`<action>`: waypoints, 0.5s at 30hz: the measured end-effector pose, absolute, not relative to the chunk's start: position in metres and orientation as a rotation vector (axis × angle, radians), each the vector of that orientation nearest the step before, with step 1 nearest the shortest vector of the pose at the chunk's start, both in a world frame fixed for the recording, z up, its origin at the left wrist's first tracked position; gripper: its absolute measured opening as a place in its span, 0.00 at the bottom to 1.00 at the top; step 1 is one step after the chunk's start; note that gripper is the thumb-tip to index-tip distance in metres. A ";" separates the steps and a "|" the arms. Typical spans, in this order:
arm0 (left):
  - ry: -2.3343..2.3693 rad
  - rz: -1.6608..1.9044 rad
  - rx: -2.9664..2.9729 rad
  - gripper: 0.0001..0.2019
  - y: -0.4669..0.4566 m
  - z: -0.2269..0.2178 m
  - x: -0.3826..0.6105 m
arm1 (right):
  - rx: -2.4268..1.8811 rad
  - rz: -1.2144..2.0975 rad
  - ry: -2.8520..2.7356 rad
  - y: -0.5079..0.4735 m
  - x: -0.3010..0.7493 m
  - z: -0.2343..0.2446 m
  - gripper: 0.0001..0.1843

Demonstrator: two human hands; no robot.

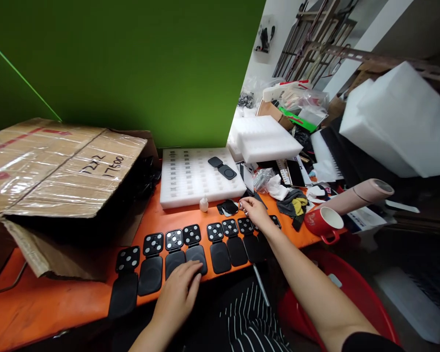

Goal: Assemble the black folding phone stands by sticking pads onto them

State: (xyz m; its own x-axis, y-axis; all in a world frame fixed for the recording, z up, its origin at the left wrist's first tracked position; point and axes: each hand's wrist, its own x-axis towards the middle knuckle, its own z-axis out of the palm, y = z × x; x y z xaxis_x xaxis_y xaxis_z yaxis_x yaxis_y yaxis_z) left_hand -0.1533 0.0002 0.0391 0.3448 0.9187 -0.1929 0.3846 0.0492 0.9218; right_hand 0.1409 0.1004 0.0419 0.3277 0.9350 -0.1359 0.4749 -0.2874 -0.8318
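Note:
A row of several black hinged pads (pixel 220 244) with dotted square tops lies along the front of the orange table (pixel 40 303). My left hand (pixel 178 296) rests flat, fingers stretched, on the lower flap of one pad in the middle of the row. My right hand (pixel 254 211) reaches past the row's right end, fingers bent in a pinch next to a small pile of loose black and white pieces (pixel 228 207). What the fingers hold is too small to make out.
A white foam tray (pixel 190 181) with a black pad on it stands behind the row, a small white bottle (pixel 204 204) at its front edge. An open cardboard box (pixel 55 171) fills the left. A red mug (pixel 324 222), a pink tube, cloths and foam blocks crowd the right.

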 end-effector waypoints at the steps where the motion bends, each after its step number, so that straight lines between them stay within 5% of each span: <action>1: 1.201 0.633 1.550 0.12 0.003 0.038 -0.149 | -1.943 0.792 -1.319 0.097 0.141 0.041 0.09; 15: 1.055 0.538 2.447 0.14 0.005 0.014 -0.111 | -2.357 0.526 -1.723 0.124 0.117 0.038 0.17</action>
